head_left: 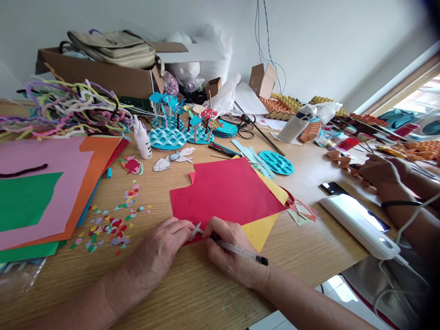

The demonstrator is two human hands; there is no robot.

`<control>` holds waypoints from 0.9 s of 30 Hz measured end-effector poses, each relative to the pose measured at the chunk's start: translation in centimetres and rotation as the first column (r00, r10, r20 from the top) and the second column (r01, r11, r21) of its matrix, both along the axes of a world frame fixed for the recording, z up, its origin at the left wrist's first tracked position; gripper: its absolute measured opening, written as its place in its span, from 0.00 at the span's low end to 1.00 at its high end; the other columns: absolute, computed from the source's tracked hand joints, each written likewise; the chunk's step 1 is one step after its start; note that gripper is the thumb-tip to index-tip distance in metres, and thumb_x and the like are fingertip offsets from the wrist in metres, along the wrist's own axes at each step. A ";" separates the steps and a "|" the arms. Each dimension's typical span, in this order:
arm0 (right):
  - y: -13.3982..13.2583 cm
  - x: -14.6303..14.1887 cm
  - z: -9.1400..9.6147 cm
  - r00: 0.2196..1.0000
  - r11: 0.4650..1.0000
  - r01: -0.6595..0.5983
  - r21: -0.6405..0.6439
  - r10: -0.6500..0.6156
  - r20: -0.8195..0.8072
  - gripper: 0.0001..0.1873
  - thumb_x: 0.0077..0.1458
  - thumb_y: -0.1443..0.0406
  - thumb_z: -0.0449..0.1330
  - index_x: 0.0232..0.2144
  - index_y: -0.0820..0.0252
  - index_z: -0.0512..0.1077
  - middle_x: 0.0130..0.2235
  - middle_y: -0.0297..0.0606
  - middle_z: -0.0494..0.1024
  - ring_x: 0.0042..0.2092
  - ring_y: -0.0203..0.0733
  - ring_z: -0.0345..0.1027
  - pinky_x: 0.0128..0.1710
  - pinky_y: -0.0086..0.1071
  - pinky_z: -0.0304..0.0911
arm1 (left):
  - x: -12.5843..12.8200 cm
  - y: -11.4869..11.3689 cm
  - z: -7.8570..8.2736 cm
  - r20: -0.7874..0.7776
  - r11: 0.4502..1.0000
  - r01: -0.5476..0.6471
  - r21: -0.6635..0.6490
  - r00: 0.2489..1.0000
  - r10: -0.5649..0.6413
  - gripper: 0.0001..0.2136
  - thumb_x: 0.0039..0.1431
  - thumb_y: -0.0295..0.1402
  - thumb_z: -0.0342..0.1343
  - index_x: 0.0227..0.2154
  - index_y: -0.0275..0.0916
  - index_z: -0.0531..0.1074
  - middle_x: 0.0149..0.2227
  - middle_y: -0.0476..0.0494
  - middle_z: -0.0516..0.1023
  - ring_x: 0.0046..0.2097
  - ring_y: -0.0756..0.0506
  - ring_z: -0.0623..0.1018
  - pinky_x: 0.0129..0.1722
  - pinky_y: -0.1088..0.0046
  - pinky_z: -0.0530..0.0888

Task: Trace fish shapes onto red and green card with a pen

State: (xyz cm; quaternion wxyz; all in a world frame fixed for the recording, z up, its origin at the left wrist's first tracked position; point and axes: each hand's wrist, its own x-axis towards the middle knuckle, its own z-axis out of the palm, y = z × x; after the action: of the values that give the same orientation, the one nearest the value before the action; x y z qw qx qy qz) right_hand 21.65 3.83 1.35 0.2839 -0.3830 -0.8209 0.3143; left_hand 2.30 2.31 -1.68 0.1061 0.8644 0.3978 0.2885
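My right hand [233, 256] grips a pen [240, 250] with a clear barrel and black end, its tip low over the near edge of a red paper sheet [227, 190]. A small pale fish-shaped cutout [196, 230] lies on that edge. My left hand [163, 243] presses it down with closed fingertips. A faint pencil-like outline shows at the red sheet's left corner. Under the red sheet sticks out a yellow sheet [264, 229] bearing a drawn line. Orange-handled scissors [292, 199] lie at its right, near paper scraps. The pen tip is partly hidden by my fingers.
Left are colored paper sheets [72, 183], confetti pieces [113, 229] and pipe cleaners [68, 110]. A glue bottle [142, 140], fish cutouts [172, 159] and blue wavy fish stands [167, 137] stand behind. Right, another person's hands [381, 172] work near a white glue gun-like device [357, 224].
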 end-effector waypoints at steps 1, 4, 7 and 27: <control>0.0 0.0 0.0 1.000 1.000 0.002 0.004 -0.002 0.004 0.07 0.45 0.73 0.49 0.26 0.56 0.59 0.21 0.26 0.60 0.21 0.32 0.51 0.23 0.25 0.49 | 0.0 0.0 -0.1 0.004 1.000 -0.006 -0.002 1.000 0.006 0.17 0.57 0.15 0.40 0.39 0.38 0.70 0.41 0.47 0.77 0.43 0.48 0.74 0.43 0.73 0.74; 0.0 -0.1 0.0 1.000 1.000 -0.002 0.012 0.002 0.024 0.07 0.46 0.73 0.49 0.27 0.56 0.59 0.21 0.26 0.61 0.22 0.33 0.52 0.23 0.25 0.50 | 0.2 -0.1 -0.4 0.037 1.000 -0.024 0.006 0.999 0.024 0.17 0.56 0.15 0.41 0.38 0.39 0.70 0.40 0.47 0.77 0.43 0.47 0.74 0.44 0.72 0.74; 0.0 -0.2 0.0 0.999 1.000 -0.020 0.015 0.020 0.028 0.07 0.46 0.72 0.49 0.27 0.56 0.59 0.22 0.27 0.61 0.22 0.33 0.52 0.23 0.25 0.49 | 0.1 -0.2 -0.4 0.050 0.999 -0.028 -0.020 0.998 0.029 0.16 0.57 0.16 0.41 0.37 0.40 0.70 0.40 0.47 0.76 0.43 0.47 0.74 0.44 0.71 0.74; -0.2 -0.1 -0.1 0.997 0.997 -0.081 -0.010 0.081 0.016 0.07 0.45 0.73 0.49 0.27 0.56 0.60 0.22 0.27 0.61 0.23 0.33 0.53 0.25 0.25 0.50 | -0.1 0.0 0.5 0.003 0.999 0.023 -0.041 1.000 -0.023 0.16 0.59 0.16 0.41 0.37 0.39 0.70 0.40 0.47 0.76 0.42 0.47 0.74 0.43 0.73 0.74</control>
State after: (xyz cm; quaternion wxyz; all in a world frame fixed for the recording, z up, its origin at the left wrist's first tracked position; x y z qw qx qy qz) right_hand 21.59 3.63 1.24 0.2624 -0.3532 -0.8366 0.3264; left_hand 2.20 2.32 -1.13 0.1275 0.8662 0.3937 0.2800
